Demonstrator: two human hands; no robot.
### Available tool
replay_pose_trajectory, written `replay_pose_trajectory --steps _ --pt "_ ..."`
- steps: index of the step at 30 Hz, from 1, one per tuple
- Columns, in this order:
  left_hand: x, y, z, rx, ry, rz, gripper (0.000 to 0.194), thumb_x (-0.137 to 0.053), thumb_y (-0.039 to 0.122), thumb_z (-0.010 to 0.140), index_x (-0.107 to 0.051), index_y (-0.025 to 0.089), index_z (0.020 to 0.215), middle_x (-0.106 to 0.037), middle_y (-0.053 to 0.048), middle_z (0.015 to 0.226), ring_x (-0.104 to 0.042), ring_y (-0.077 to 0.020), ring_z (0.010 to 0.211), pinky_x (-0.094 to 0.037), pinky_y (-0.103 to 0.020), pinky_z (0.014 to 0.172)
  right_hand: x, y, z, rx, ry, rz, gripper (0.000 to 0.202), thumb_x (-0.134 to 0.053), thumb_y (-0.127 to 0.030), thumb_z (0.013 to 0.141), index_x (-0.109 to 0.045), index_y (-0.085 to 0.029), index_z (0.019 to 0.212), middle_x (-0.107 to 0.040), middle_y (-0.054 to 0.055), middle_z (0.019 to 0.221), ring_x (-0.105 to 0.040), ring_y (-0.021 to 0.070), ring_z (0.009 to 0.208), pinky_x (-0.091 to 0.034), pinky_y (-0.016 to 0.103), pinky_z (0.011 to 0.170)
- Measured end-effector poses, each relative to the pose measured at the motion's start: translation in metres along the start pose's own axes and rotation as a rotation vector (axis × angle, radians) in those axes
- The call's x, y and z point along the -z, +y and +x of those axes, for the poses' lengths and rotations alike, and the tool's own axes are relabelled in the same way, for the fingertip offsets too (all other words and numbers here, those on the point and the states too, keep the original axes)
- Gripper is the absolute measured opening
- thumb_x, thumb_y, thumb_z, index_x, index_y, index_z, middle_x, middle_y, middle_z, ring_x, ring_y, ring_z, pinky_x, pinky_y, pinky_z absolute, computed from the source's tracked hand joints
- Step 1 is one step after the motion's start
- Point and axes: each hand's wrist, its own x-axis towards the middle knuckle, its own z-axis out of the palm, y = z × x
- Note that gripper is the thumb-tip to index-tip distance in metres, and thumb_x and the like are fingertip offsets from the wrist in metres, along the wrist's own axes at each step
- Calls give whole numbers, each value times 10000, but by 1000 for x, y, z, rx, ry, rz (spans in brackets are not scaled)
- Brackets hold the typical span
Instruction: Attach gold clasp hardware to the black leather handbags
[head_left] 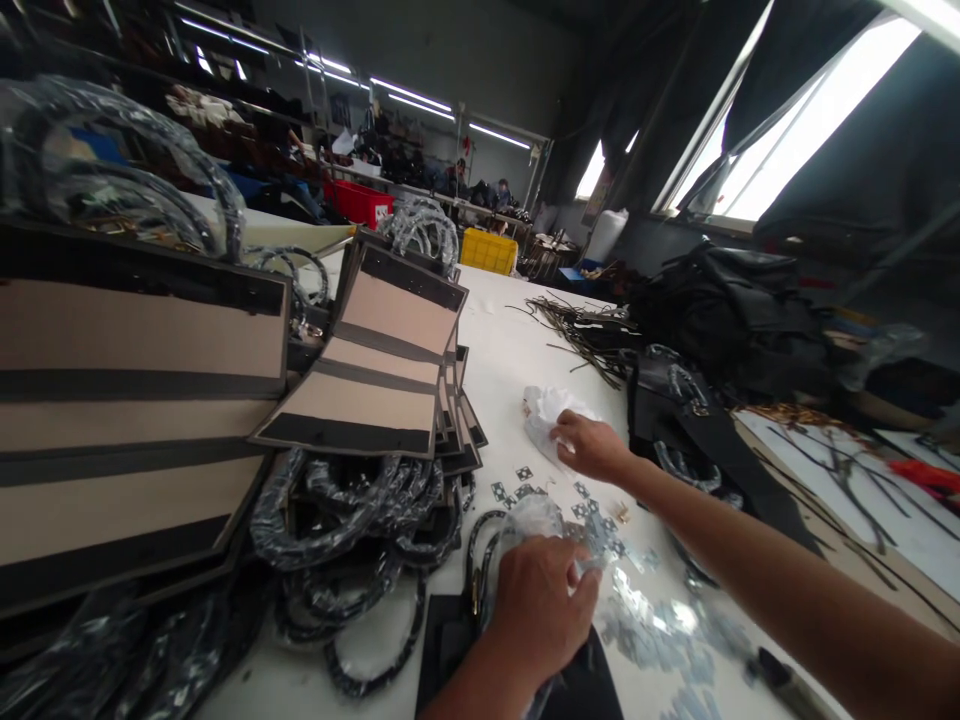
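My left hand (541,600) is closed on a crumpled clear plastic wrap (534,515) at the lower middle, above a black panel (442,650) with a dark cord handle (480,545). Further forward, my right hand (589,443) has its fingers pressed into a white, thin plastic bag (551,410) lying on the white table. Small square metal plates (523,474) with holes are scattered between the two hands, and more shiny metal pieces (660,620) lie right of my left hand. A few tiny brass-coloured parts (622,512) sit beside them.
Stacked beige and black panels (375,360) with plastic-wrapped handles (322,510) fill the left. Dark cords (577,330) and black bags (735,310) are at the back right. Beyond the table (499,350) are a yellow crate (487,250), a red crate (360,203) and distant people (502,192).
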Motion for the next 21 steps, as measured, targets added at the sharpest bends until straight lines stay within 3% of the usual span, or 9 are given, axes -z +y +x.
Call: replay_pose_trajectory --steps 3,7,10,14,18,21 --pt "0 1 1 6 -3 -1 145 -661 292 864 -779 256 941 -736 11 752 -691 -206 779 -462 -328 775 -19 -4 -8 -58 -3 51 268 -686 -317 868 -726 -236 1120 -644 107 1205 -623 273 1063 -456 309 759" --pt "-1 1 1 10 9 -1 157 -656 292 868 -779 259 960 -738 10 757 -691 -207 782 -465 -330 781 -23 3 -7 -130 40 125 133 -620 -247 902 -741 -228 954 -676 109 1105 -616 266 1077 -438 295 757" --pt "0 1 0 13 7 -8 144 -666 290 857 -782 260 936 -737 11 748 -693 -209 777 -466 -331 771 -17 11 -3 -198 110 213 200 -563 -292 930 -741 -222 871 -697 89 1036 -642 234 947 -435 299 753" --pt "0 0 0 3 10 -15 154 -655 296 863 -786 260 934 -742 7 752 -695 -210 772 -470 -334 775 -2 23 5 -302 232 403 338 -496 -428 948 -741 -196 969 -720 74 1004 -646 223 890 -458 303 764" --pt "-1 0 0 0 9 -13 176 -634 302 880 -779 254 967 -739 4 763 -693 -206 779 -474 -334 778 11 29 13 -357 233 600 427 -544 -558 890 -738 -177 878 -688 32 747 -609 197 696 -446 280 625" --pt "-2 -1 0 -4 2 -11 171 -638 308 875 -778 255 958 -737 6 759 -693 -210 774 -477 -339 779 15 25 15 -381 259 703 448 -567 -593 873 -723 -175 843 -662 18 707 -579 179 651 -427 267 587"
